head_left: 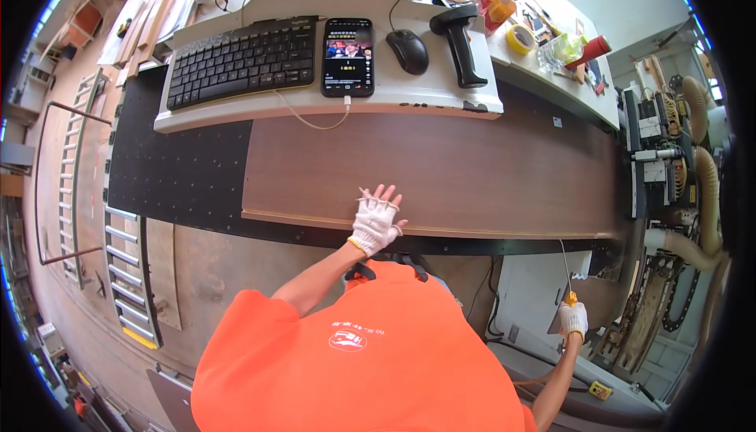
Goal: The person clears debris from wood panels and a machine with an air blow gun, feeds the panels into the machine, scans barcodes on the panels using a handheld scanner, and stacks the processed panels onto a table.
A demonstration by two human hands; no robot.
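A long brown board (pixel 441 172) lies on the black table (pixel 177 164). My left hand (pixel 376 221), in a white glove with bare fingertips, rests with fingers spread on the board's near edge. At the lower right, my right hand (pixel 574 319), also gloved, is wrapped round the yellow handle of an air gun (pixel 571 298). Its thin metal nozzle points up towards the board's near edge. A small white label (pixel 557 122) sits on the board's far right part.
Beyond the board, a white shelf (pixel 315 109) carries a keyboard (pixel 244 62), a phone (pixel 347 58) with a cable, a mouse (pixel 408 51) and a scanner (pixel 459 46). Machinery (pixel 657 152) with hoses stands right. A roller rack (pixel 130 274) is at left.
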